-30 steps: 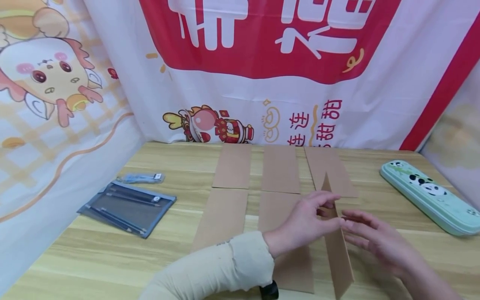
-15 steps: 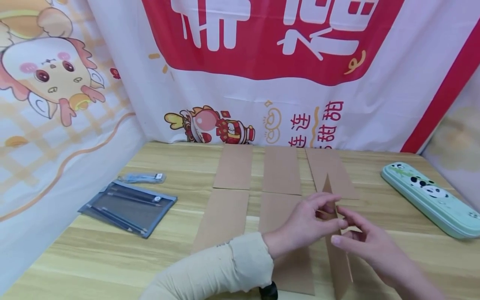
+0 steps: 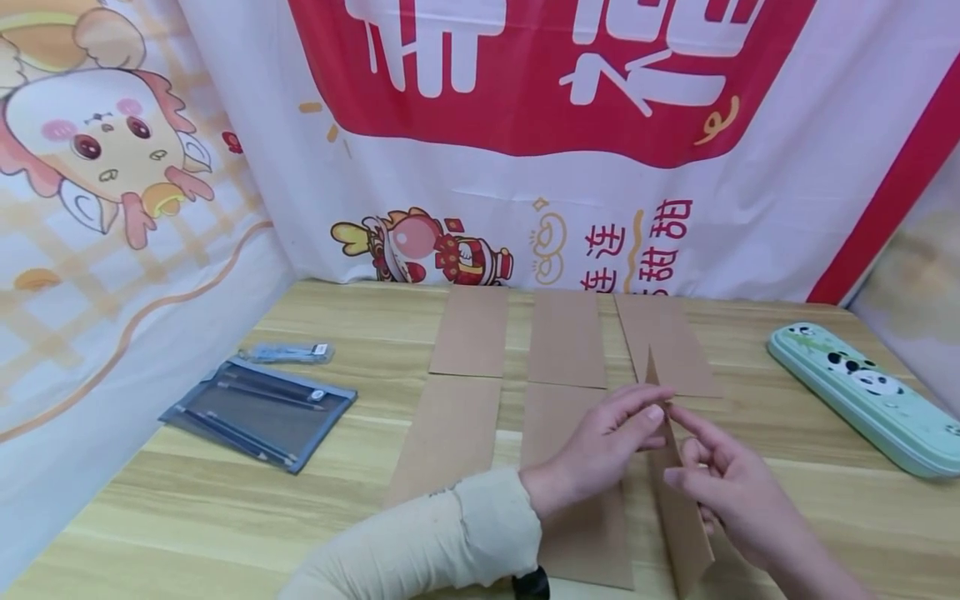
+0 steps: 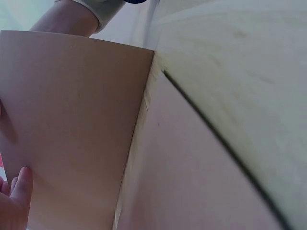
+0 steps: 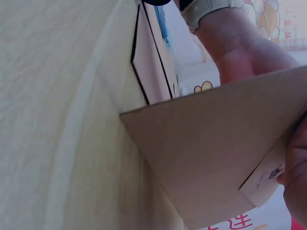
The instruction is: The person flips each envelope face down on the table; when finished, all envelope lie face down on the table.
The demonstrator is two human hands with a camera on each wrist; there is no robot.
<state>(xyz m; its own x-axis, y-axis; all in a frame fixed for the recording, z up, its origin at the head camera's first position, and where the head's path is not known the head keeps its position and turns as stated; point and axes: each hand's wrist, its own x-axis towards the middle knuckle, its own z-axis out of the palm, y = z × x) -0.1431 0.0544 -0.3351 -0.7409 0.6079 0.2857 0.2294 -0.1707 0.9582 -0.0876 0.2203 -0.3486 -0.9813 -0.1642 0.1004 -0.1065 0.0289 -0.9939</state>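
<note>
A brown kraft-paper rectangle [image 3: 678, 508], envelope-like, stands on its long edge on the table. At its upper edge, my left hand [image 3: 600, 442] holds it between thumb and fingers. My right hand [image 3: 731, 483] pinches the same edge from the other side, index finger extended along the top, close to the left fingertips. The right wrist view shows a small printed flap [image 5: 268, 175] by the right fingers [image 5: 295, 177]. Beneath my left forearm lies a flat kraft rectangle [image 3: 592, 542], partly hidden.
Several more kraft rectangles [image 3: 480, 329] lie flat in two rows. On the left are a blue mesh pouch [image 3: 307, 425] with pencils and a small blue packet [image 3: 288, 353]. A mint panda pencil case [image 3: 862, 400] lies right. A printed cloth [image 3: 480, 183] hangs behind the wooden table [image 3: 150, 533].
My right hand has closed from loosely spread fingers to a pinch on the upright kraft rectangle, its index finger now along the top edge. My left thumb has shifted up toward its fingertips.
</note>
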